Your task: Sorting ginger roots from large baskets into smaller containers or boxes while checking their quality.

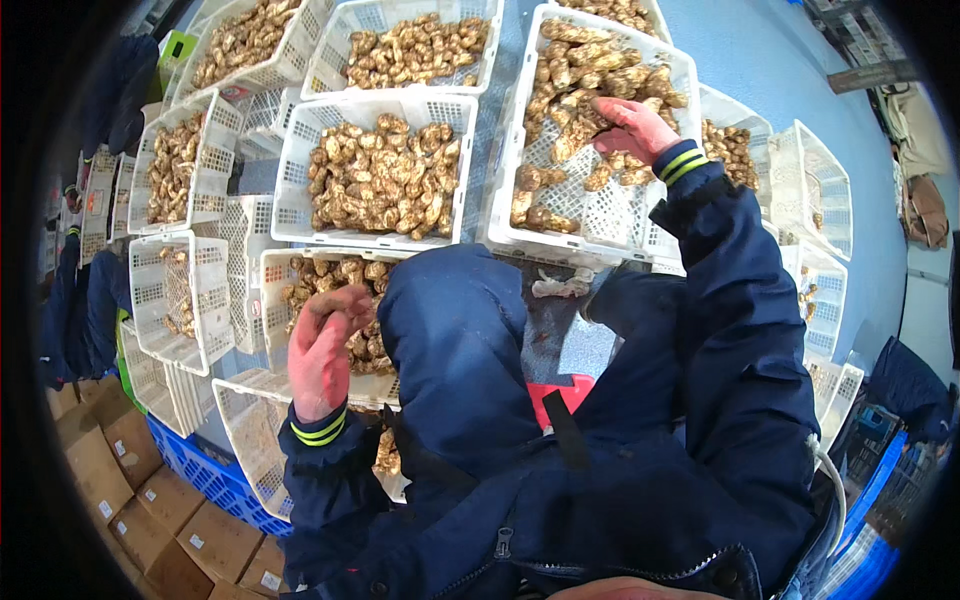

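Note:
My right hand (pixel 636 129) reaches into a white perforated plastic crate (pixel 499 202) in front of me. Thumb and fingers are at a heap of brown-and-cream mushrooms, possibly matsutake (pixel 577 127); whether they grip one is unclear. Several loose mushrooms (pixel 544 217) lie on that crate's bare lattice floor. Over the crate (pixel 274 300) beside my left knee hovers my left hand (pixel 326 352), its fingers curled and brown at the tips. The palm is turned away, so anything inside it is hidden. Darker mushrooms (pixel 367 345) fill this crate, partly behind my hand and knee.
Another crate (pixel 283 180), full of mushrooms, stands ahead of my left knee. More white crates (pixel 814 187) stand around me on the blue floor (pixel 757 45). Cardboard boxes (pixel 157 499) are at lower left. Another person's dark-clothed legs (pixel 105 300) show at far left.

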The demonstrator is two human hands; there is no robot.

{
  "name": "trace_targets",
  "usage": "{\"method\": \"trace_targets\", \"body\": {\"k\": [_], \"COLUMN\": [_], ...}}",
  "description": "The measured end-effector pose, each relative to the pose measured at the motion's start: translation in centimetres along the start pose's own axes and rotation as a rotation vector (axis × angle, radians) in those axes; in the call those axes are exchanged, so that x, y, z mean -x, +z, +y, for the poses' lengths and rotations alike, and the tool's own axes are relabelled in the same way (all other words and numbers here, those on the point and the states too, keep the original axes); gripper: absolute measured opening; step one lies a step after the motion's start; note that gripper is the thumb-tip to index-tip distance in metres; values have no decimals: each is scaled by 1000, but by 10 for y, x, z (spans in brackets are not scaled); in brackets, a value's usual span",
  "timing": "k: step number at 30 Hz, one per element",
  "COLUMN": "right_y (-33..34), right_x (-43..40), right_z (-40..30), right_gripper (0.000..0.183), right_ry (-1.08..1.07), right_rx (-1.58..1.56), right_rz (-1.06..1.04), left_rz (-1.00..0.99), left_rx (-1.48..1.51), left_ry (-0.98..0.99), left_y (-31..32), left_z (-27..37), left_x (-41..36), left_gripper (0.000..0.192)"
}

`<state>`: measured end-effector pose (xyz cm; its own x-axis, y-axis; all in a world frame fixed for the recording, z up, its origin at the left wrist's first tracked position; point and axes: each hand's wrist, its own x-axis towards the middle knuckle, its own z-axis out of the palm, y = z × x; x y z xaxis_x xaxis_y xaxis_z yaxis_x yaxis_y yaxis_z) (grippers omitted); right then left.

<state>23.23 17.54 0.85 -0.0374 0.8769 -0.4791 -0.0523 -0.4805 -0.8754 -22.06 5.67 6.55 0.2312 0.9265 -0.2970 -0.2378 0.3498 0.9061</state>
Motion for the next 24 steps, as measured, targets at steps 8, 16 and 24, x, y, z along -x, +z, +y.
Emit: {"method": "trace_targets", "body": {"k": [8,16,24], "right_y": [77,78,84], "right_x": [162,206,178], "right_z": [-44,-1,21], "right_gripper": [53,52,86], "right_ry": [-149,-202,-417], "right_rx": [204,-25,-121], "right_rz": [-12,-37,-389], "left_rz": [-228,-308,-559], "left_rx": [12,146,318], "left_ry": [-18,-293,-495], "left_y": [163,188,181], "left_z": [-20,-54,-57], "left_x": [2,14,8], "left_gripper": [39,27,40]}}
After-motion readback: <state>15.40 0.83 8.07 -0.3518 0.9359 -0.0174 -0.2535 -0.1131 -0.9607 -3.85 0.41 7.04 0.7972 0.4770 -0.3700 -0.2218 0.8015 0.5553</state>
